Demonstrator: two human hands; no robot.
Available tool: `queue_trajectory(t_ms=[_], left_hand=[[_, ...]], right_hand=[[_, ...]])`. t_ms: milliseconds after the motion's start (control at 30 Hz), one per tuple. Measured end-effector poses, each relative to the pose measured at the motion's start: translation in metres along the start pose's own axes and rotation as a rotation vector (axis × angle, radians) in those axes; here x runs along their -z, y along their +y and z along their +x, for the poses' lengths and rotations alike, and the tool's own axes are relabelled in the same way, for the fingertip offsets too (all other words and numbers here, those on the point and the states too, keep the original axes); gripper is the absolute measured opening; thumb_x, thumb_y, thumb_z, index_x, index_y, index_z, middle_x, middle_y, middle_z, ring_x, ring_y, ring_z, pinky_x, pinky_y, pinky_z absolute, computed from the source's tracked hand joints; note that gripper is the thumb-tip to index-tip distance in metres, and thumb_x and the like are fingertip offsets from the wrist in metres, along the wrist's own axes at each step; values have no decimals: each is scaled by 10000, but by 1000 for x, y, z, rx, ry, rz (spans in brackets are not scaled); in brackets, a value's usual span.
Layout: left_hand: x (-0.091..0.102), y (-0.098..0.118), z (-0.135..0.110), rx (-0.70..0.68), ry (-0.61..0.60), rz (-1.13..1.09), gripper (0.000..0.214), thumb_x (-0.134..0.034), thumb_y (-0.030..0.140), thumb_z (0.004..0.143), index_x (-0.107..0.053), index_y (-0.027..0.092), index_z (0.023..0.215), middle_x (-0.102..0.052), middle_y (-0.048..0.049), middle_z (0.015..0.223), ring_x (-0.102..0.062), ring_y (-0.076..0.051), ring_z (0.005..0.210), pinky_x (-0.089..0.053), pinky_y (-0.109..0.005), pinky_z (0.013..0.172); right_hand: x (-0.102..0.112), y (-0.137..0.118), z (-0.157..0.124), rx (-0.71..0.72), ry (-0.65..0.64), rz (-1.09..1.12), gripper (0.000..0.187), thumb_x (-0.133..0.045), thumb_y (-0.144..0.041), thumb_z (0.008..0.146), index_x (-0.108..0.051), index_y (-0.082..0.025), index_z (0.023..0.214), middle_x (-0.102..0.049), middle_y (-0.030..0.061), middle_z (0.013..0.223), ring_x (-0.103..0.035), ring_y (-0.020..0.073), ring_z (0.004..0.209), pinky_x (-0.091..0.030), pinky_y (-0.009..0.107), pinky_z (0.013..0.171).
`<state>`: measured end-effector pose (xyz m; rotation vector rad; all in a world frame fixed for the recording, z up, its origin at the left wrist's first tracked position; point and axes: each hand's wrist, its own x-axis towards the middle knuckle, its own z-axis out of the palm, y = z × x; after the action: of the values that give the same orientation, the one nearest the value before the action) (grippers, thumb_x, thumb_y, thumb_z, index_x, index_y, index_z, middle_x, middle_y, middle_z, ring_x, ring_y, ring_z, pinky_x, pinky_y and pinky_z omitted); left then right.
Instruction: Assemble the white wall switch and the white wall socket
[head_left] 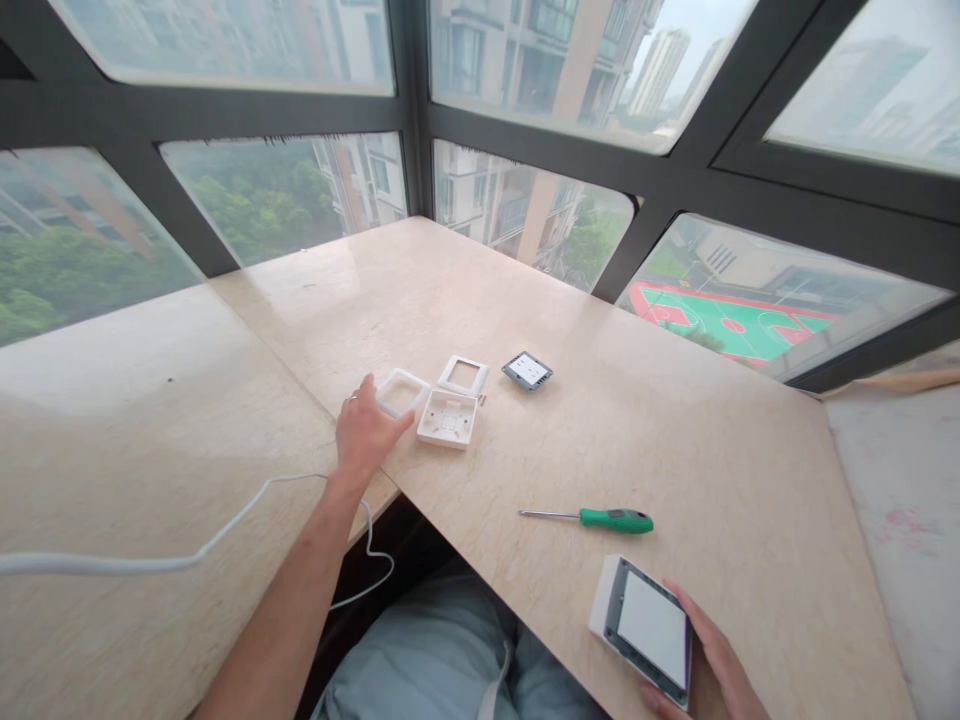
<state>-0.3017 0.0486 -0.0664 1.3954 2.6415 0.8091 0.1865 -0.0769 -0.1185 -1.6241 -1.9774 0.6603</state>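
Note:
My left hand (365, 432) reaches forward over the marble table (675, 450), fingers partly spread, its tips touching a white square frame (403, 391). Just right of it lie a white back box (448, 418) and a second white frame (463, 375). A grey socket insert (527, 370) sits further right. My right hand (716, 665) holds an assembled switch with a white face and grey surround (645, 628) at the near table edge. A green-handled screwdriver (600, 518) lies between the two groups.
A white cable (187, 550) runs across the left ledge (112, 450) and hangs into the gap by my lap. Small screws (481, 399) lie beside the back box. Large windows surround the corner.

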Motion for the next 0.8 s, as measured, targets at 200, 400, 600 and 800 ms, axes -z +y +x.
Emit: queue_trajectory(t_ms=[200, 400, 600, 800], left_hand=[[18, 0, -19, -86, 290, -346, 828, -785, 447, 730, -448, 129, 1418, -635, -192, 1295, -612, -350, 1198, -545, -495, 965], [38, 38, -58, -493, 135, -596, 728, -785, 359, 774, -457, 200, 1404, -600, -141, 1349, -616, -294, 1206, -561, -458, 972], [22, 88, -114, -899, -376, -531, 804, -767, 282, 776, -352, 259, 1465, -568, -141, 1381, -546, -317, 1290, -483, -500, 1083], [0, 126, -151, -1059, -627, -566, 863, -754, 281, 759, -292, 282, 1488, -565, -137, 1366, -546, -318, 1266, -511, -502, 1033]], right_hand=[[-5, 6, -1, 33, 43, -57, 773, -649, -498, 867, -346, -264, 1538, -492, 121, 1528, -499, 396, 1377, -481, 552, 1101], [-5, -9, 0, -1, 52, -38, 759, -640, -531, 874, -351, -267, 1524, -482, 126, 1526, -475, 380, 1396, -425, 564, 1143], [-3, -12, 3, 82, 35, -88, 793, -673, -451, 882, -282, -259, 1545, -481, 152, 1515, -496, 364, 1379, -455, 559, 1120], [-1, -23, 8, 127, 64, -75, 873, -733, -443, 834, -275, -279, 1559, -494, 145, 1513, -505, 368, 1372, -475, 548, 1101]])
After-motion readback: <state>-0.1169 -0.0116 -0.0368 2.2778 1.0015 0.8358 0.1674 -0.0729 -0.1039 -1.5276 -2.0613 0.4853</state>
